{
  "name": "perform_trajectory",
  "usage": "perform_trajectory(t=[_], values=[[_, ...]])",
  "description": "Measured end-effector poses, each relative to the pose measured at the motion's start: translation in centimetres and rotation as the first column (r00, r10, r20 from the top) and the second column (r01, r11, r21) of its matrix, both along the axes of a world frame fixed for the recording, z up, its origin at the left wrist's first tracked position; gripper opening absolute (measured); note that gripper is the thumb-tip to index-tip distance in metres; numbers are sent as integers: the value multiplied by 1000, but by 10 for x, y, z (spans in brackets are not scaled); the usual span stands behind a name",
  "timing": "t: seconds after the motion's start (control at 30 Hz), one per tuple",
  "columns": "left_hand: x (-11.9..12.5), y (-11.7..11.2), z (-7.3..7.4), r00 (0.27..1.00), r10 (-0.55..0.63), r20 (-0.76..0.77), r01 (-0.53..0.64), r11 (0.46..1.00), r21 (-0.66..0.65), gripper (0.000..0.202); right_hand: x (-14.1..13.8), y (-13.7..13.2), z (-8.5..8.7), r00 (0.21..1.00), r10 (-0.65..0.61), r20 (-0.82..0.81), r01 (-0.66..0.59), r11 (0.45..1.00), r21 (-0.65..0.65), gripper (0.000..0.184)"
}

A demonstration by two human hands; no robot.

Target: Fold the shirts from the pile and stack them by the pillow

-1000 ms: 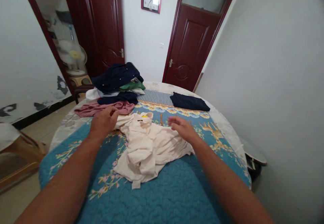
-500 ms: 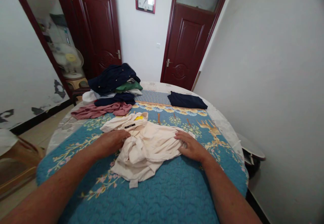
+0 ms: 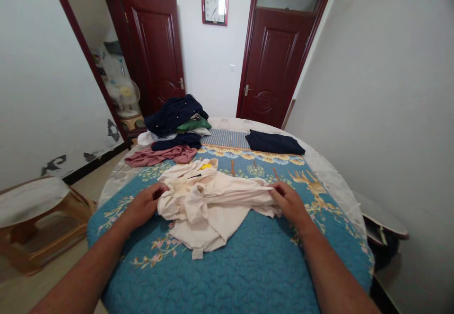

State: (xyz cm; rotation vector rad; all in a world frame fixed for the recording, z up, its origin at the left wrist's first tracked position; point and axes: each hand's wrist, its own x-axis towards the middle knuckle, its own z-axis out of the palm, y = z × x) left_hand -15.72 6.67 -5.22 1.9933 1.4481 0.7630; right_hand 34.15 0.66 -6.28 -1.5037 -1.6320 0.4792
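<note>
A crumpled cream shirt (image 3: 220, 210) lies on the blue quilted cover, with a yellow patch and a dark label showing near its collar. At its left edge my left hand (image 3: 144, 204) is closed, thumb and fingers gripping the fabric. On the opposite side my right hand (image 3: 289, 205) pinches the shirt's right end, and the cloth between the hands is drawn into long, fairly straight creases. The lower part of the shirt spreads flat toward me, with a small tab at its bottom edge.
A heap of clothes stands at the back left: a navy garment (image 3: 173, 115), a green one (image 3: 193, 124) and a pink one (image 3: 161, 155). Folded navy cloth (image 3: 275, 142) lies at the back right. Beside the round table are a stool (image 3: 35, 200) and a wall (image 3: 390, 91).
My left hand has shifted outward to the shirt's left edge. My right hand has moved right and now pinches the cloth, which is stretched wider. The view has turned slightly left.
</note>
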Motion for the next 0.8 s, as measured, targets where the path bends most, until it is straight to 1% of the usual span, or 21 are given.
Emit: perform_trajectory(t=[0.07, 0.1, 0.17, 0.23, 0.27, 0.33, 0.37, 0.43, 0.5, 0.53, 0.57, 0.6, 0.63, 0.67, 0.7, 0.73, 0.77, 0.8], values=[[3, -4, 2, 997, -70, -37, 70, 998, 7, 38, 11, 6, -3, 969, -211, -130, 216, 976, 27, 34], [6, -5, 3, 993, -100, -65, 101, 995, 8, 45, 15, 9, -6, 938, -283, -198, 296, 955, 36, 36], [10, -7, 7, 984, -120, -135, 127, 991, 41, 61, 23, 14, -12, 886, -357, -296, 382, 924, 30, 39], [16, -7, 11, 968, -130, -215, 160, 979, 126, 70, 26, 18, -17, 863, -387, -323, 413, 911, 11, 40], [19, -8, 13, 954, -148, -260, 197, 965, 175, 72, 26, 19, -19, 859, -395, -326, 418, 908, 0, 41], [28, -10, 14, 912, -215, -350, 309, 921, 238, 72, 25, 21, -21, 855, -398, -333, 416, 909, -18, 42], [33, -12, 14, 885, -255, -390, 366, 898, 245, 71, 24, 20, -21, 857, -396, -330, 412, 911, -21, 43], [42, -15, 14, 847, -313, -431, 442, 864, 240, 60, 22, 19, -19, 874, -399, -279, 416, 909, 3, 43], [48, -17, 14, 851, -335, -404, 455, 854, 250, 37, 24, 17, -16, 882, -432, -191, 450, 891, 62, 41], [49, -17, 15, 873, -322, -366, 428, 866, 259, 27, 26, 16, -15, 872, -462, -164, 480, 872, 94, 40], [49, -16, 17, 908, -283, -310, 369, 890, 267, 23, 30, 15, -14, 849, -502, -163, 522, 845, 118, 41], [48, -14, 19, 948, -210, -240, 273, 922, 273, 23, 34, 14, -13, 815, -548, -188, 574, 808, 133, 42], [46, -10, 22, 982, -102, -159, 143, 951, 274, 24, 38, 14, -13, 773, -594, -223, 628, 766, 136, 43], [45, -6, 26, 997, 24, -69, -5, 964, 267, 24, 42, 14, -13, 738, -626, -252, 667, 734, 131, 43], [44, -2, 29, 988, 148, 32, -151, 956, 250, 24, 45, 14, -13, 728, -634, -262, 676, 727, 120, 44], [44, 3, 33, 957, 251, 146, -279, 934, 222, 25, 46, 15, -14, 748, -617, -246, 653, 749, 109, 43], [45, 7, 35, 912, 319, 260, -369, 912, 178, 26, 46, 15, -14, 794, -573, -204, 599, 795, 97, 43], [47, 10, 37, 863, 353, 360, -419, 899, 123, 28, 44, 16, -15, 848, -508, -149, 523, 848, 83, 43]])
